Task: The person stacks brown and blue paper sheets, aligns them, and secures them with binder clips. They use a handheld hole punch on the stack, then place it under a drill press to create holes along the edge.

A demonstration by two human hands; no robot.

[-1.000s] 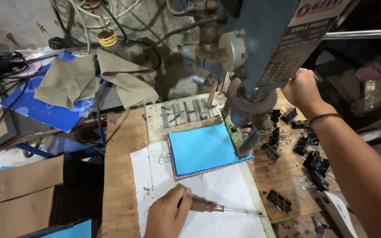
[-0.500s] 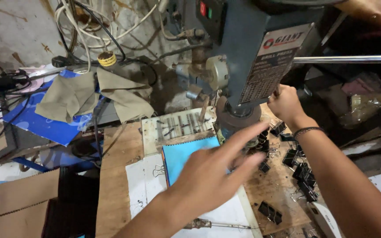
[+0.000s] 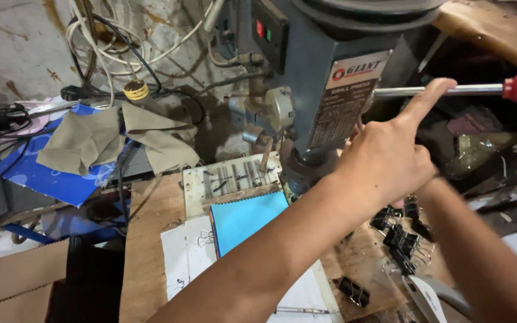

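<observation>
- There is one camera, worn on the person's head.
- It looks down and forward, over the arms, at the drill (image 3: 330, 90) and the bench (image 3: 151, 239).
- It sits very close; the left hand (image 3: 390, 155) fills the middle.

Left hand (image 3: 384, 158) raised, forefinger touching drill press (image 3: 330, 72) feed lever (image 3: 450, 90), blue notebook (image 3: 246, 218) below, black binder clips (image 3: 399, 239) beside

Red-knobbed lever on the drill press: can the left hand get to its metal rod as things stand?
Probably yes. The left hand is raised beside the drill press, its index finger stretched out to the lever's rod, and nothing lies between them. Whether the fingertip touches the rod, I cannot tell.
</observation>
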